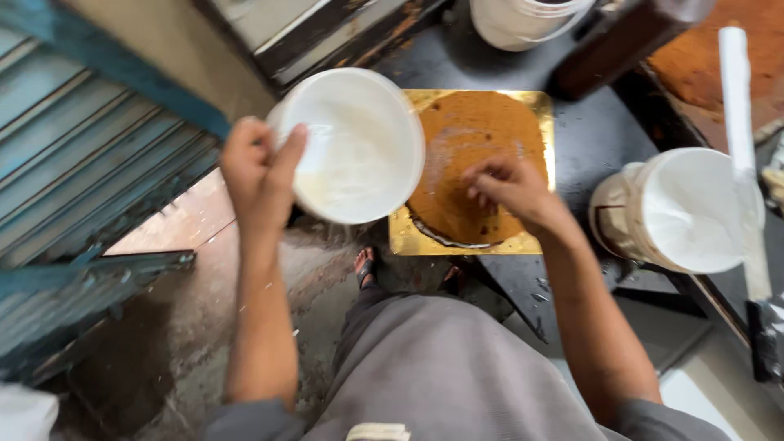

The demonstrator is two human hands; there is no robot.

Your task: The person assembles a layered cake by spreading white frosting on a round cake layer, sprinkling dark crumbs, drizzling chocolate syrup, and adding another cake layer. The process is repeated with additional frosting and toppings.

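My left hand [257, 175] grips the rim of a white round tub [359, 147] that holds white liquid and is tilted toward me. My right hand [510, 188] rests fingers-down on a round brown cake layer [474, 135]. The cake sits on a square gold board [535, 106] on a black worktop. The tub overlaps the board's left edge and hides part of the cake. My fingers on the cake are bunched together; nothing shows in them.
A white bucket [678, 208] of white cream stands at the right with a long white handle [739, 122] across it. Another white bucket [523, 20] sits at the back. A brown sheet cake [702, 49] lies far right. Blue shutters [82, 163] stand left.
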